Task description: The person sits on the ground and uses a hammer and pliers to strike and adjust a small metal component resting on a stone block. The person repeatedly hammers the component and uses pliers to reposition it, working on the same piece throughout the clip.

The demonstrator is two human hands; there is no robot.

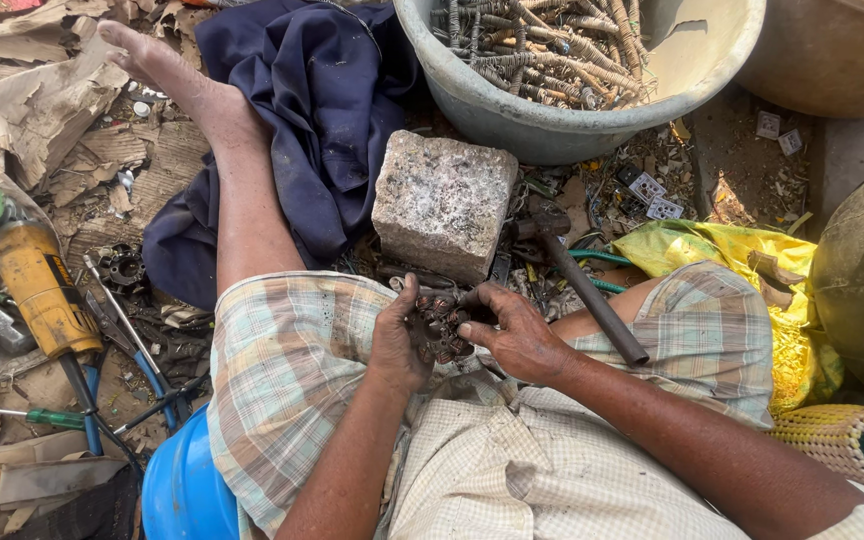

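- Checked cloth over my lap and knees fills the bottom of the view; both forearms run up from it to meet in the middle
- Left hand [399, 335] cups a dark coil bundle [439, 325], a motor-winding sort of scrap piece, fingers curled closed round its left side; it sits between both hands, just above my lap
- Right hand [515, 330] presses on the bundle's right side, fingers bent and pinching at its top edge; I cannot tell whether they grip a single wire or the whole body
- Stone block [443, 205] stands just beyond the hands; a hammer [577, 280] lies beside it, its handle slanting over my right thigh, untouched
- Grey tub [572, 120] behind the block holds many wire-wound pieces
- Angle grinder [27, 270] with its green disc lies well off to the left among pliers and a screwdriver; blue cloth [302, 110] lies under my outstretched leg
- As I judge it, the bundle looks whole and unstripped, so this piece is barely begun; how the tub's contents count toward progress I cannot say
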